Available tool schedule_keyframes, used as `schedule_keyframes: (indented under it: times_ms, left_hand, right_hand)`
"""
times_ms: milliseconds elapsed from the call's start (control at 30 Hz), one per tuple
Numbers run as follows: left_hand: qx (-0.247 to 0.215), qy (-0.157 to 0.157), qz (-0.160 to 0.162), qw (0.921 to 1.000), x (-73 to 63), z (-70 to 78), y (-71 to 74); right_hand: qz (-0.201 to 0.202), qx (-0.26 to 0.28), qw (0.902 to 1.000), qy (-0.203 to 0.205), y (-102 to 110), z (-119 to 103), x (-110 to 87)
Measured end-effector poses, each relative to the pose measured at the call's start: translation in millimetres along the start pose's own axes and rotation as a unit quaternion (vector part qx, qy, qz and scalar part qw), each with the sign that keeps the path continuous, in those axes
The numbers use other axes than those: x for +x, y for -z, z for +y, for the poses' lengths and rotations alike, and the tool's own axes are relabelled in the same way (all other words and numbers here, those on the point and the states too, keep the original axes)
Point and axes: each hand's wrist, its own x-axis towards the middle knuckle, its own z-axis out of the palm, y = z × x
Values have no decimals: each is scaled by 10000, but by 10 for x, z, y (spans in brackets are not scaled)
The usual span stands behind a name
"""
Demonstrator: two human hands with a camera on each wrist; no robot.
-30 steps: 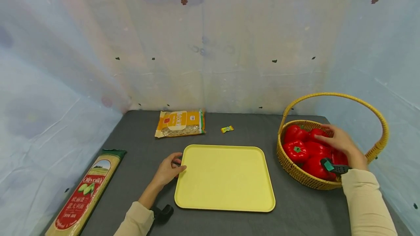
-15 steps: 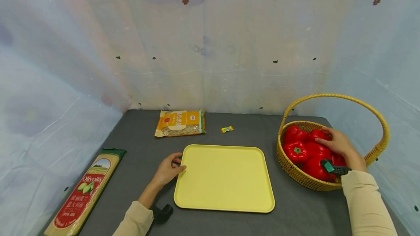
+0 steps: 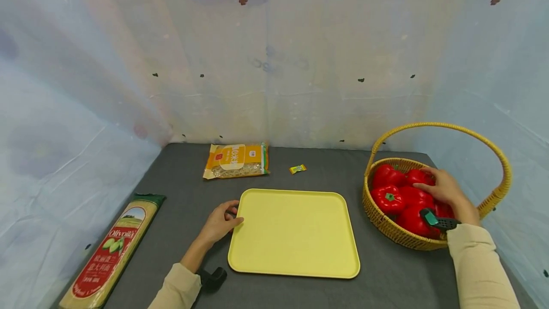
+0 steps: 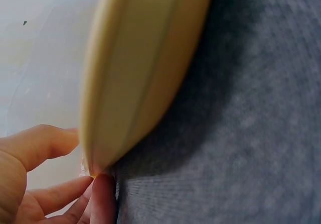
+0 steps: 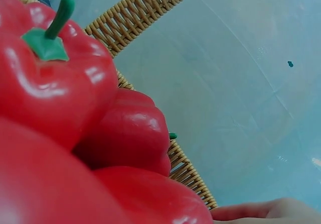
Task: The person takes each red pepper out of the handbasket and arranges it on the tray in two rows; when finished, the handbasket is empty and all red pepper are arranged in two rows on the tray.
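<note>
In the head view, my left hand point(image 3: 219, 223) holds the left edge of a yellow tray point(image 3: 296, 232), thumb at the rim and the other fingers curled beside it. The left wrist view shows the tray's side point(image 4: 135, 68) close up, with the fingertips at its corner. My right hand point(image 3: 448, 192) reaches into a wicker basket point(image 3: 392, 232) of several red bell peppers. Its thumb and fingers grip the bell pepper point(image 3: 417, 176) at the back right. In the right wrist view, part of the right hand point(image 5: 273, 211) touches a pepper point(image 5: 155, 194); most of the hand is out of frame.
An orange-yellow bag of grain point(image 3: 237, 161) and a small yellow wrapped candy point(image 3: 298, 169) lie behind the tray. A long pack of spaghetti point(image 3: 111, 254) lies at the left. The basket's tall handle point(image 3: 437, 124) arches beside the right arm. Sheeting point(image 3: 300, 61) walls the grey table.
My right hand has lowered slightly and its fingers have closed around the pepper at the back of the basket. The left hand and the tray have stayed put.
</note>
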Motion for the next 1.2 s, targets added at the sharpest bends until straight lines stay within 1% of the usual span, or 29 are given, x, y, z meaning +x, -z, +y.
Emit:
schedule_keyframes:
  times_ms: [133, 367, 533, 633, 700, 733, 767, 900, 967, 1000, 1133, 1200]
  left_hand:
    - [-115, -20, -56, 9999, 3, -21, -2]
    - [-198, -157, -114, 9996, -12, -31, -7]
    - [-281, -94, -105, 9995, -14, -26, -5]
    - [-311, -40, -89, 9995, -10, -27, -5]
    - [-332, -61, -72, 9994, -18, -23, -6]
    - [-313, -50, -49, 9995, -31, 8, -7]
    - [-308, -71, -40, 9995, -65, 69, 2]
    - [-306, -80, -23, 9995, -68, 71, 3]
    - [-345, -73, -60, 9994, -48, 32, 7]
    - [-367, -58, -69, 9993, -13, -31, -1]
    - [-404, -24, -102, 9991, -2, -43, 3]
    - [-394, -10, -102, 9992, 0, -46, 5]
  right_hand:
    - [41, 66, 10000, 34, -3, 1, -21]
    - [-2, 216, 9997, -151, 19, -14, -63]
    - [-11, 280, 9993, -263, 66, -26, -84]
    - [-142, 449, 9978, -456, 102, -22, -104]
    - [-148, 549, 9971, -506, 116, -20, -118]
    - [-141, 600, 9968, -513, 120, -18, -125]
    - [-113, 630, 9966, -511, 122, -17, -130]
    - [120, 761, 9964, -347, 144, -50, -149]
    - [234, 879, 9953, -328, 164, -77, -157]
    - [279, 940, 9946, -343, 176, -93, -162]
    - [349, 1134, 9921, -406, 232, -149, -170]
    - [344, 1150, 9920, -400, 272, -183, -178]
